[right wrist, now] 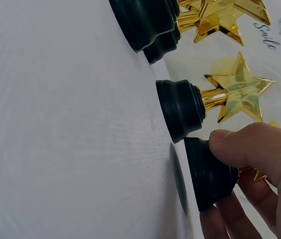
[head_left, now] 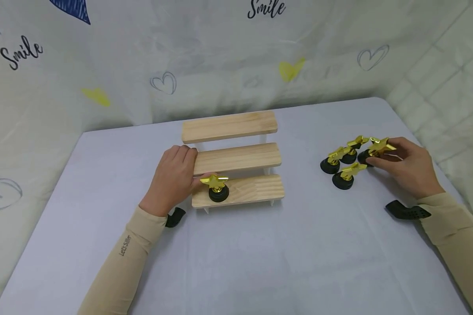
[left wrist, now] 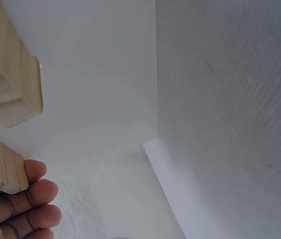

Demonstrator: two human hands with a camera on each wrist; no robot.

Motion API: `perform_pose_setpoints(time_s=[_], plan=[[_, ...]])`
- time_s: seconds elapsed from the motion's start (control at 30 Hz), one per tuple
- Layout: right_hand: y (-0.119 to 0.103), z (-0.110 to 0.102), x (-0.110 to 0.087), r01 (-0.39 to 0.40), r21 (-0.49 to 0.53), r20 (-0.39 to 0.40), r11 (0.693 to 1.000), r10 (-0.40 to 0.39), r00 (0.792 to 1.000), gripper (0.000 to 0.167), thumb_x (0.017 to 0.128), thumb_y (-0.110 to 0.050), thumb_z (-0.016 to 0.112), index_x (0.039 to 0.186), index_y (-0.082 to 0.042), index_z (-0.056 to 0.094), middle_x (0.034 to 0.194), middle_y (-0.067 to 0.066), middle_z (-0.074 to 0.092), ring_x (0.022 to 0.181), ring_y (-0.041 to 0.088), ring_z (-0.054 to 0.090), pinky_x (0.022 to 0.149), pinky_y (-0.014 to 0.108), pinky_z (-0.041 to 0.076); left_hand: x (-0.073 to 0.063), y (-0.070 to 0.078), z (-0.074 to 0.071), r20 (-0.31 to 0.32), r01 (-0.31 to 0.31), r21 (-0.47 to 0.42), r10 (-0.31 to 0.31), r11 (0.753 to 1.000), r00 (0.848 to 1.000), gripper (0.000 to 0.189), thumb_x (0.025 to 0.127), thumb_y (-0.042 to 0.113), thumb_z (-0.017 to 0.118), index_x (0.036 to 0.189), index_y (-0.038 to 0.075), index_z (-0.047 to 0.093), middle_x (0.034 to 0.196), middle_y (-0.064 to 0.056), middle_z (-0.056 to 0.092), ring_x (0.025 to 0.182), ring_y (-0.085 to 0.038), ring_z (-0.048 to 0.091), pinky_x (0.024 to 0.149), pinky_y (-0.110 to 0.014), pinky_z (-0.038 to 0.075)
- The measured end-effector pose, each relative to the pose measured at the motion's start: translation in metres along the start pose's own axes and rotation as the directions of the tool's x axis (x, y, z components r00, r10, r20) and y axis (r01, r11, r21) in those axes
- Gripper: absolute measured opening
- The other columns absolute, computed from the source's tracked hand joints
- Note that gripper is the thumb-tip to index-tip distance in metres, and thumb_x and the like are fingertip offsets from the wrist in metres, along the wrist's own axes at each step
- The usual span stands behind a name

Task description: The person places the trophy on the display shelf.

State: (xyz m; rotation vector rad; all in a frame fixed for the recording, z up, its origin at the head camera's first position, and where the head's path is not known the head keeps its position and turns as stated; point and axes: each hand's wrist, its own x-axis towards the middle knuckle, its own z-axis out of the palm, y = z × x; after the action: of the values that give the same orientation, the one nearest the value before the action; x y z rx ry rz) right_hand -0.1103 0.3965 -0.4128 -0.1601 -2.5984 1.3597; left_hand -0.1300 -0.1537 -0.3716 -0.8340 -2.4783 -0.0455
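A three-tier wooden display stand (head_left: 240,159) has pale boards on white supports. My left hand (head_left: 171,177) grips the left end of its middle board, fingertips (left wrist: 45,191) curled round the wood in the left wrist view. One gold star trophy (head_left: 218,192) with a round black base stands upright on the bottom board, by the left thumb. To the right, my right hand (head_left: 411,168) pinches another star trophy (right wrist: 210,174) by its black base. That base is tilted and just off the table, its shadow beneath. Its star is mostly hidden by the hand in the right wrist view.
Several more star trophies (head_left: 343,177) stand close together on the white-covered table (head_left: 236,253), just left of the right hand. Behind the table hangs a pale curtain (head_left: 220,52) printed with hearts and words. A black strap piece (head_left: 407,211) sits at the right wrist.
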Motion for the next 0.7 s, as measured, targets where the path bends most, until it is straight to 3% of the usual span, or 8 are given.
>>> perform_pose_setpoints(time_s=[0.27,0.53,0.7], plan=[[-0.009,-0.008,-0.005,0.007,0.048,-0.025,0.999,-0.006,1.0,0.041,0.084,-0.004,0.084,0.116,-0.024,0.065,0.1,-0.032,0.061,0.085,-0.022,0.063,0.074,-0.001,0.048,0.001,0.001,-0.003,0.041,0.002,0.007,-0.002,1.0,0.999,0.085,0.099,0.071,0.029,0.115,-0.007,0.059,0.1,-0.019,0.063,0.093,-0.034,0.056,0.087,-0.045,0.049],[-0.02,-0.013,-0.008,0.071,0.049,-0.045,0.996,-0.068,0.997,0.039,0.083,0.001,0.083,0.114,-0.017,0.067,0.099,-0.028,0.064,0.086,-0.018,0.065,0.079,-0.001,0.049,0.002,0.001,-0.006,0.049,-0.002,0.032,0.0,0.999,0.999,0.07,0.092,0.059,0.07,0.115,-0.007,0.059,0.099,-0.018,0.064,0.092,-0.032,0.057,0.086,-0.043,0.049],[-0.032,-0.016,-0.008,0.105,0.086,-0.049,0.991,-0.101,0.994,0.039,0.082,0.004,0.083,0.114,-0.011,0.068,0.097,-0.025,0.068,0.086,-0.014,0.067,0.083,0.001,0.05,0.001,0.0,-0.006,0.042,-0.001,0.034,0.0,0.999,0.999,0.072,0.097,0.064,0.058,0.115,-0.006,0.059,0.099,-0.018,0.064,0.092,-0.033,0.058,0.086,-0.043,0.049]])
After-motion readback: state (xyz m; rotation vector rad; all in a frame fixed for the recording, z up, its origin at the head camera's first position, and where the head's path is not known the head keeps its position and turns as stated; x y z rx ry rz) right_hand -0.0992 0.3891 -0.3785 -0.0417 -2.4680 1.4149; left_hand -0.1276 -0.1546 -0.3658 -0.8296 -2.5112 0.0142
